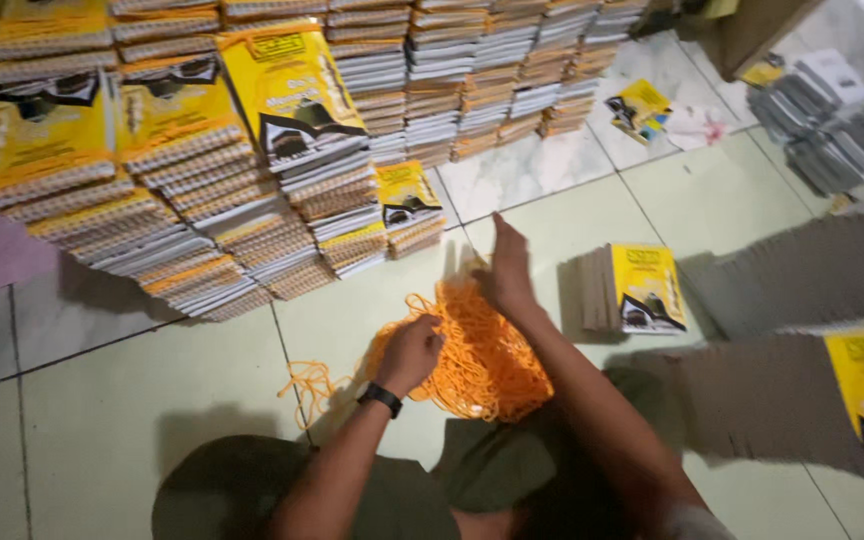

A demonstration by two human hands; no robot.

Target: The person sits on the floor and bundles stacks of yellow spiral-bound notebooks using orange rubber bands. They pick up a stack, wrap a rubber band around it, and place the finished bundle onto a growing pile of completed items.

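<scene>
Orange string bundle (pixel 477 355) lies on floor before stacked yellow booklets (pixel 202 160) | left hand (pixel 410 352) closed on strands | right hand (pixel 508 268) open, fingers spread above bundle | loose booklet pile (pixel 637 290) beside bundle, seemingly untied

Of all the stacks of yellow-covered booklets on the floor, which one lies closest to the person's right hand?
The small stack just beyond the right hand, alone on the green tile; the rest lie farther off.
</scene>
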